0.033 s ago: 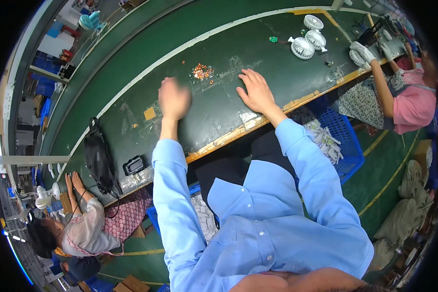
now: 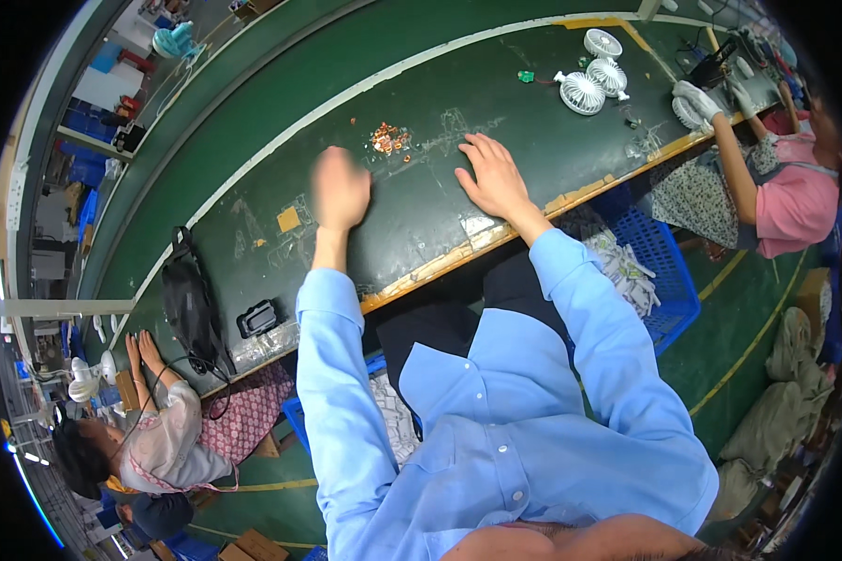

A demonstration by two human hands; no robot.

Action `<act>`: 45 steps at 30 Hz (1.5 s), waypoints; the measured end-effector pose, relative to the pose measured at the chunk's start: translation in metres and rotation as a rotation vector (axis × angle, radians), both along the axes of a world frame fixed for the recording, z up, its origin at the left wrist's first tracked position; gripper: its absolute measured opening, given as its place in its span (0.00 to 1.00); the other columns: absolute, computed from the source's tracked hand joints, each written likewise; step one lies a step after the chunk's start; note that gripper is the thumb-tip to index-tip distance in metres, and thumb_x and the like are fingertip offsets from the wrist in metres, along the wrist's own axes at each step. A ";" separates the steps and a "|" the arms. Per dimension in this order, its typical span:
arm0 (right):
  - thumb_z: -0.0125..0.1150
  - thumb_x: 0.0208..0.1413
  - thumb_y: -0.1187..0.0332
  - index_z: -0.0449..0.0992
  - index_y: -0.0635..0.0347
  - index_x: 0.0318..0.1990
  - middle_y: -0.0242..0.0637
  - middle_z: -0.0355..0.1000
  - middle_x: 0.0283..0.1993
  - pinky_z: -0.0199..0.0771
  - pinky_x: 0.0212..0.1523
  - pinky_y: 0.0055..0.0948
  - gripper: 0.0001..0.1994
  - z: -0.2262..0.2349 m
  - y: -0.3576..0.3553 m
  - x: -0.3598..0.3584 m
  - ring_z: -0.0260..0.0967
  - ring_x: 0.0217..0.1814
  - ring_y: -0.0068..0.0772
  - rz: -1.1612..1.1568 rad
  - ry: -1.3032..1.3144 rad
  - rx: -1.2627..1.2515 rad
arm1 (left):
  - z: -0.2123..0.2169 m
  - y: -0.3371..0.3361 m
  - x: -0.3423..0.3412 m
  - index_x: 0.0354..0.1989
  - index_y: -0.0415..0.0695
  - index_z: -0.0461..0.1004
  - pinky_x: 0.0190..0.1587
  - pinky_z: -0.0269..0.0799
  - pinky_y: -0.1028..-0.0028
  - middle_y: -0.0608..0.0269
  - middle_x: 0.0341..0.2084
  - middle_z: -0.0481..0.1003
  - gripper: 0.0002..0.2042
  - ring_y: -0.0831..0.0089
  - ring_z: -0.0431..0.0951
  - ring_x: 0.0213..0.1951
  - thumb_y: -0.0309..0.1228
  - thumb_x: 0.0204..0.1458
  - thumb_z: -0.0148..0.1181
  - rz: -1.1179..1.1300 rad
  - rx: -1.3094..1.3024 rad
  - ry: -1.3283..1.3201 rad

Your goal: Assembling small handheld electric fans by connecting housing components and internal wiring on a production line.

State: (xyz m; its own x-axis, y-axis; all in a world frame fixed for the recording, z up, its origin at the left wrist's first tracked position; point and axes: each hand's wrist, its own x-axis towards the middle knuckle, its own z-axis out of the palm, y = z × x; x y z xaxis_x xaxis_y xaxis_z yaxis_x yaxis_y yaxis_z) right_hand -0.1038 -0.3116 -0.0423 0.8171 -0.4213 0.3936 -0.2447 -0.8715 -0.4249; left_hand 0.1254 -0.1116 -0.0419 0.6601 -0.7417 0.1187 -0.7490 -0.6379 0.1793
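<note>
My right hand (image 2: 496, 176) lies palm down on the dark green workbench (image 2: 421, 224), its fingers apart and nothing under them that shows. To its left, my left hand (image 2: 344, 192) rests over the bench. A blur covers most of its fingers, so their pose and anything in them stay hidden. Beyond and between the hands is a small scattered pile of copper-coloured parts (image 2: 388, 139), close to the left hand's fingertips but apart from it. Both hands come out of light blue sleeves.
White handheld fans (image 2: 582, 93) stand far right, beside a small green part (image 2: 526, 77). At the left lie a black bag (image 2: 189, 299) and a black tray (image 2: 257, 319). A blue crate (image 2: 678, 280) of white pieces sits below the bench edge. Co-workers sit at both sides, one wearing white gloves (image 2: 697, 98).
My left hand and its sleeve have shifted slightly to the right. The right hand and the copper-coloured parts have stayed in place.
</note>
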 end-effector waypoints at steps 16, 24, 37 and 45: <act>0.56 0.59 0.60 0.70 0.64 0.57 0.47 0.63 0.66 0.52 0.71 0.43 0.22 0.001 -0.003 0.000 0.55 0.71 0.49 0.001 -0.041 -0.002 | 0.005 -0.008 -0.033 0.69 0.26 0.48 0.74 0.35 0.56 0.37 0.71 0.46 0.40 0.48 0.42 0.74 0.50 0.60 0.43 0.188 -0.023 -0.059; 0.57 0.59 0.60 0.70 0.64 0.57 0.48 0.63 0.66 0.53 0.71 0.44 0.22 -0.004 -0.004 0.000 0.55 0.71 0.49 0.016 -0.058 0.019 | 0.007 -0.029 -0.051 0.70 0.26 0.45 0.75 0.35 0.59 0.36 0.71 0.46 0.37 0.49 0.42 0.74 0.42 0.61 0.45 -0.002 -0.257 0.103; 0.57 0.59 0.61 0.70 0.64 0.57 0.48 0.63 0.66 0.52 0.72 0.44 0.22 -0.004 -0.004 0.000 0.55 0.72 0.49 0.010 -0.055 -0.013 | 0.008 0.061 -0.044 0.69 0.30 0.51 0.74 0.38 0.57 0.41 0.70 0.52 0.38 0.51 0.47 0.73 0.50 0.61 0.49 0.138 -0.098 -0.053; 0.56 0.60 0.60 0.69 0.64 0.58 0.48 0.62 0.66 0.51 0.73 0.44 0.22 -0.003 -0.002 0.000 0.54 0.72 0.48 0.009 -0.029 -0.006 | 0.004 0.082 -0.044 0.69 0.36 0.57 0.74 0.38 0.57 0.50 0.71 0.53 0.36 0.57 0.46 0.73 0.52 0.60 0.49 0.246 -0.103 -0.066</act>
